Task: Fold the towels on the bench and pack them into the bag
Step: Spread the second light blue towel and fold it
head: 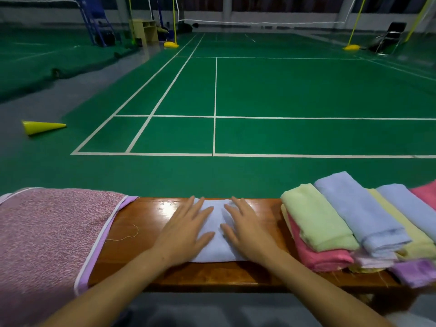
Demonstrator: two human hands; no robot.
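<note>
On the glossy wooden bench (pixel 141 223), your left hand (pixel 186 228) and right hand (pixel 246 228) lie flat, fingers straight and spread, pressing a folded pale-blue towel (pixel 218 246) between them; neither hand grips it. Just to your right sits a slanted pile of folded towels (pixel 354 223) in green, blue, yellow, pink and purple, leaning over the bench's front edge. To your left a pink speckled cloth with lilac trim (pixel 47 234) covers the bench end; whether it is the bag cannot be told. Beyond, a green badminton court (pixel 283 90) stretches away, a yellow cone (pixel 41 127) lying on its side.
</note>
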